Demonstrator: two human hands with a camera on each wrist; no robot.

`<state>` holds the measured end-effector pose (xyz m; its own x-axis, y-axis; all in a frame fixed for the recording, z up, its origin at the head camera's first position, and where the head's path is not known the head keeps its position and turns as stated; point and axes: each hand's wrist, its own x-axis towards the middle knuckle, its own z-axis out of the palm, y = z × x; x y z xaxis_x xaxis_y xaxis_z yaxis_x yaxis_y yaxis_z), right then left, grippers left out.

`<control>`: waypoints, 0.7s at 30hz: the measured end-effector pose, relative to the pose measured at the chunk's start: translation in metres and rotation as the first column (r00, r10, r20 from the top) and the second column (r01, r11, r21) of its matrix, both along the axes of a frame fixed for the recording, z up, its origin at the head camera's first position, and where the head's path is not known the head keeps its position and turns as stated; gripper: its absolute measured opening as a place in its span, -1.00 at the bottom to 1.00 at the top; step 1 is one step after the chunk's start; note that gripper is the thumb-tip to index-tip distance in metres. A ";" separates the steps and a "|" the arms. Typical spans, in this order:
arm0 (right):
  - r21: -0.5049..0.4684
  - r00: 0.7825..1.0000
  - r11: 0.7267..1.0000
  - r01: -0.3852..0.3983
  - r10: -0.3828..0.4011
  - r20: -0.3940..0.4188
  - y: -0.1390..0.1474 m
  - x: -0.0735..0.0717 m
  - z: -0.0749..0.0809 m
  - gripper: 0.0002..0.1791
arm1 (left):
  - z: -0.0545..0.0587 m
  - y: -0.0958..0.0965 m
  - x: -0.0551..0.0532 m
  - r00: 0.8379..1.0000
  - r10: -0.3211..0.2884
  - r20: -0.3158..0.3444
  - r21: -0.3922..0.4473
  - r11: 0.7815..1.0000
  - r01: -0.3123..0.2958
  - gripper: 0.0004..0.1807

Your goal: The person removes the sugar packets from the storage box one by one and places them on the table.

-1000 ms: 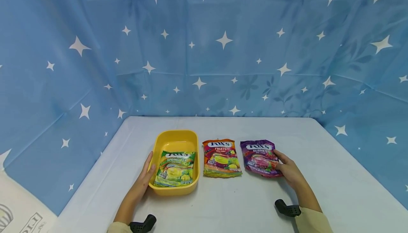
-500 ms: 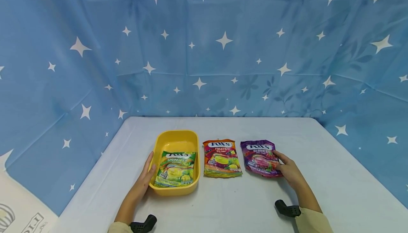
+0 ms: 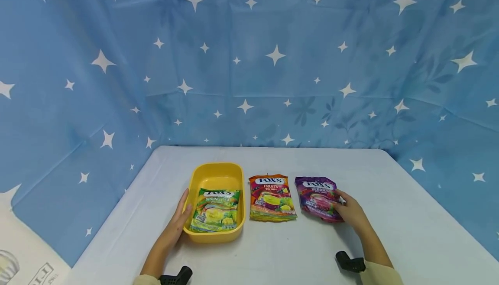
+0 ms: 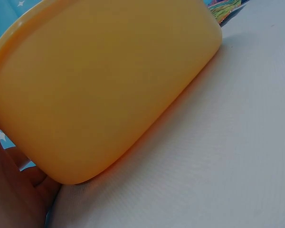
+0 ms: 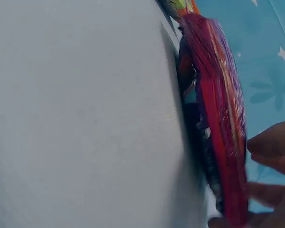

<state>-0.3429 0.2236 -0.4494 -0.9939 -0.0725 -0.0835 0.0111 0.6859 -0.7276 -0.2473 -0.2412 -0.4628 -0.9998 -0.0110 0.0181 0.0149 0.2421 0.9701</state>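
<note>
A yellow plastic tub (image 3: 218, 168) stands on the left of the table, with a green Spring Tea candy bag (image 3: 215, 211) lying inside. My left hand (image 3: 177, 220) rests along the tub's left wall with fairly straight fingers; the left wrist view shows its fingers (image 4: 33, 175) against the tub's end. To the right lies a purple Berries candy bag (image 3: 317, 198). My right hand (image 3: 351, 211) pinches this bag's right edge, thumb on top. In the right wrist view the purple bag (image 5: 218, 114) tilts up at the held side, some fingertips (image 5: 218, 222) showing beneath it.
An orange-red Fruits candy bag (image 3: 271, 198) lies flat between the tub and the purple bag. A white cloth covers the table (image 3: 273, 254). Behind it hangs a blue star-patterned curtain (image 3: 249, 59). A pale printed cloth (image 3: 23, 250) shows at lower left.
The head view has tipped up slightly, so everything sits lower. My right thumb reaches farther over the purple bag, whose right edge is now pinched. The left hand stays at the tub.
</note>
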 end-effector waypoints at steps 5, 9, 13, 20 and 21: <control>0.003 0.998 1.000 -0.005 0.005 -0.059 -0.026 0.014 0.019 -0.27 | -0.002 0.001 -0.001 1.000 -0.004 0.007 -0.008 1.000 0.004 -0.37; -0.153 0.996 0.985 -0.086 0.080 -0.044 -0.075 0.028 0.040 -0.19 | -0.003 0.001 -0.002 1.000 0.008 0.003 -0.004 1.000 -0.007 -0.38; -0.406 0.979 0.895 -0.184 0.205 0.007 -0.134 0.045 0.058 -0.15 | -0.004 0.001 -0.002 1.000 0.008 -0.001 0.005 1.000 -0.008 -0.38; -0.739 0.904 0.637 -0.221 0.419 0.091 -0.216 0.065 0.070 -0.15 | -0.006 0.000 -0.002 1.000 0.024 -0.011 0.013 1.000 -0.023 -0.37; -0.745 0.897 0.633 -0.208 0.427 0.112 -0.224 0.065 0.069 -0.14 | -0.006 0.000 -0.002 1.000 0.027 -0.013 0.014 1.000 -0.027 -0.37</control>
<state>-0.2776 -0.0004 -0.3805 -0.8441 -0.5244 -0.1123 0.1504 -0.0305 -0.9882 -0.2494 -0.2413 -0.4686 -0.9988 -0.0379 0.0306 0.0211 0.2288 0.9732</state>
